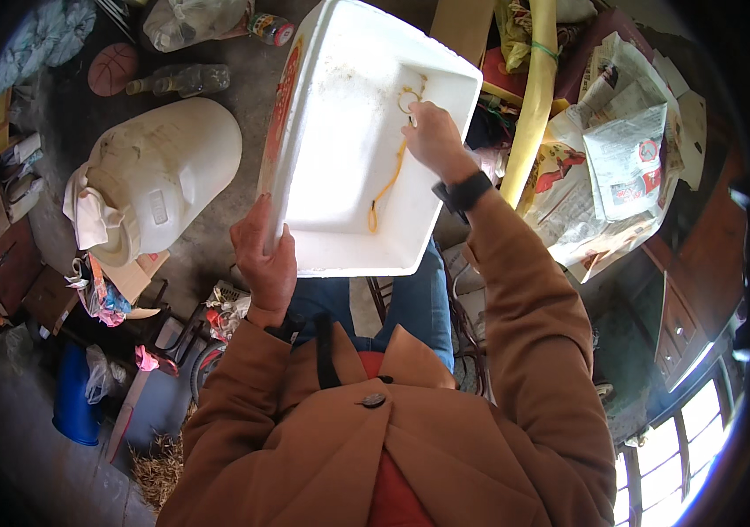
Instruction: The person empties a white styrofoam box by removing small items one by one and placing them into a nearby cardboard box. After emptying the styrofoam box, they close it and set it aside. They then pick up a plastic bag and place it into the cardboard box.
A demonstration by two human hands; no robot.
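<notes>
A white styrofoam box (342, 165) is tilted up in front of me, its open side towards me and red printing on its outer left side. My left hand (265, 257) grips the box's left wall near the lower corner, thumb on the rim and fingers outside. Inside the box, the bent fingers of my right hand (437, 138) pinch a thin yellow cord (393, 181). Below the hand the cord hangs to a small loop, and a ring-shaped loop shows just above the fingertips. My palm hides part of the cord.
A large white plastic barrel (183, 165) lies on the floor at left, near glass bottles (190, 80) and a basketball (113, 69). Crumpled newspaper (618, 158) and a long yellow roll (536, 99) are at right. A blue drum (76, 395) stands at lower left.
</notes>
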